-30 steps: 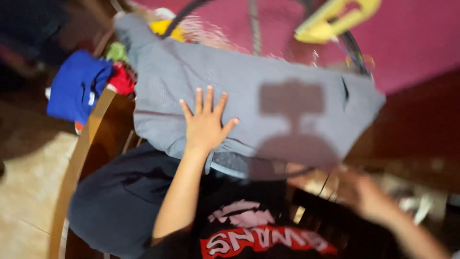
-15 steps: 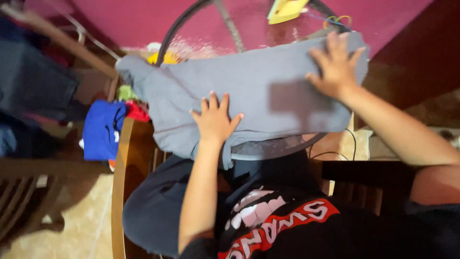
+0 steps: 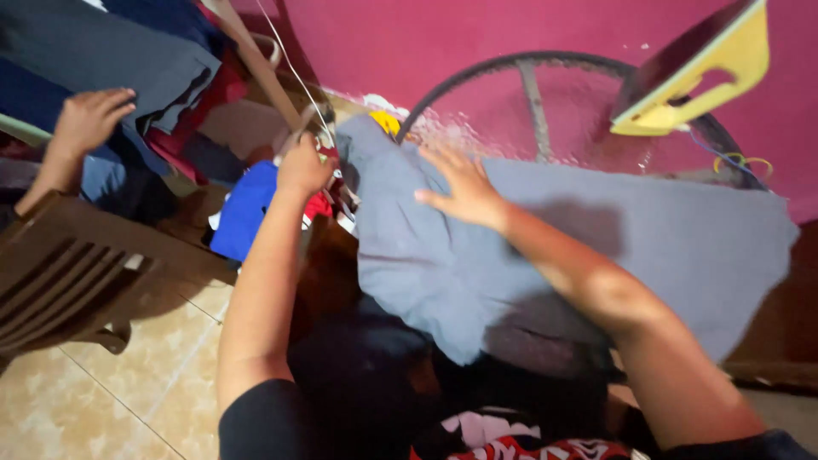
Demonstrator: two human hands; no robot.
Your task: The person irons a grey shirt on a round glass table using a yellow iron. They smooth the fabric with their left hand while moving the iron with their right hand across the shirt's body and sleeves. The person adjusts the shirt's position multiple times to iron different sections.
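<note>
The grey cloth (image 3: 596,247) is the biggest thing in front of me, a soft, matte sheet of fabric spread flat, its long axis running left to right from the bunched, folded corner near my hands out to the wide plain edge on the far right. Everything else I place from it. My right hand (image 3: 460,187) lies on top of its left part, palm down, fingers open and spread, pressing the fabric rather than gripping it; my forearm crosses the cloth diagonally from the lower right. So my right hand is the one already on it.

My left hand (image 3: 302,166) is just off the cloth's left edge, closed into a fist around something thin near that bunched corner; I cannot tell whether it pinches the cloth's edge or one of the small things beside it.

Behind the cloth, against the magenta wall (image 3: 477,43), a dark curved metal hoop (image 3: 545,64) with a straight spoke rises, and above the cloth's right half a yellow iron (image 3: 694,72) stands tilted, hard plastic with a dark flat sole.

Left of the cloth lies a heap of clothes: a bright blue garment (image 3: 243,209) with a bit of red beside it. Further left is a brown wooden slatted chair (image 3: 77,264), and another person's hand (image 3: 85,119) rests on dark clothing there. Below, pale glossy floor tiles (image 3: 128,392) show.
</note>
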